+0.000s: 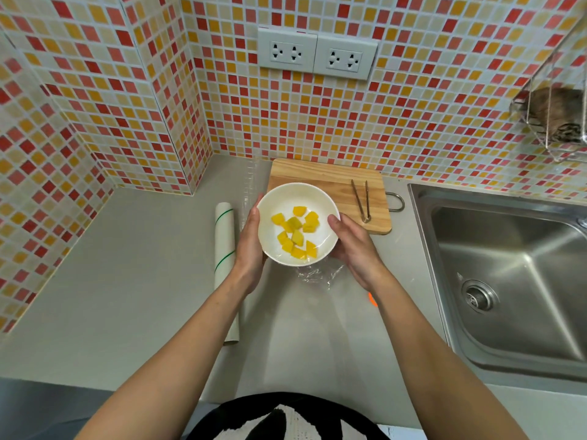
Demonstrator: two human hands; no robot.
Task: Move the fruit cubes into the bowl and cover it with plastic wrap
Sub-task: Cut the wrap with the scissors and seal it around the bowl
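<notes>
A white bowl (279, 198) holds several yellow fruit cubes (297, 231). My left hand (251, 249) cups its left side and my right hand (355, 246) cups its right side, thumb on the rim. Clear plastic wrap (317, 273) lies crumpled under the bowl's near edge, and a shiny film seems to stretch over the bowl. The plastic wrap roll (225, 249) lies on the counter just left of my left hand.
A wooden cutting board (333, 179) sits behind the bowl with metal tongs (362, 200) on its right part. A steel sink (508, 265) is at the right. Tiled walls close the back and left. A wire rack (552, 115) hangs at upper right.
</notes>
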